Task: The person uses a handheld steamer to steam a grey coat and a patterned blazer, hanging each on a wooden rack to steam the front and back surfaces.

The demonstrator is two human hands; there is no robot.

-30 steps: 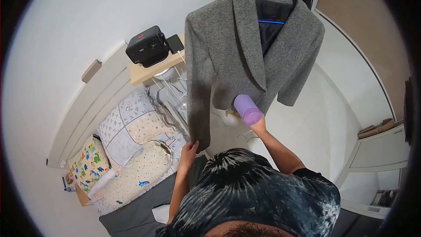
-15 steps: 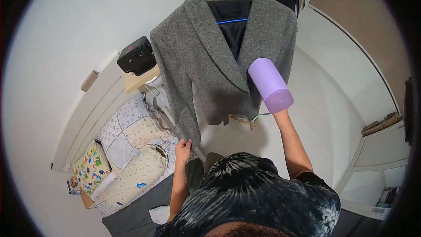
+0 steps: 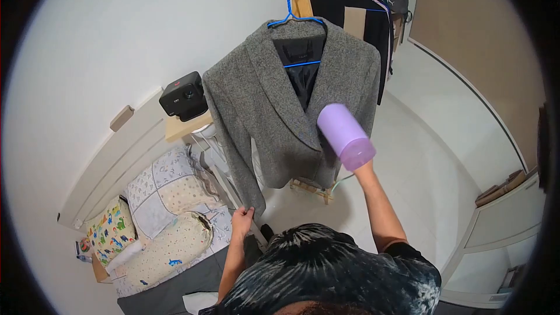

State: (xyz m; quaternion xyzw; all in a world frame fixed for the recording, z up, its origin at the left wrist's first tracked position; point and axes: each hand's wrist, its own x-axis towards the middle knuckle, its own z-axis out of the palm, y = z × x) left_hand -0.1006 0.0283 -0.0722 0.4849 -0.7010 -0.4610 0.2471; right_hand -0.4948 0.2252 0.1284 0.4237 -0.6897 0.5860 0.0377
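My left hand (image 3: pixel 242 219) pinches the cuff of the grey jacket (image 3: pixel 286 111), which hangs lengthwise on a blue hanger (image 3: pixel 291 11) straight ahead. My right hand (image 3: pixel 363 166), nearer its front, grips a purple steamer (image 3: pixel 345 135) against the lapel.

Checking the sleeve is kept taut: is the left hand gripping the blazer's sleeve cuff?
Yes, the left hand pinches the lower end of the grey blazer sleeve, which hangs straight down from the shoulder to it.

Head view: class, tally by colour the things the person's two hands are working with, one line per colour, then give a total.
Grey: 1, the jacket, its sleeve cuff pinched by the left hand.
Purple: 1, the handheld appliance, raised by the right hand.
Blue: 1, the hanger carrying the jacket.
Total: 3
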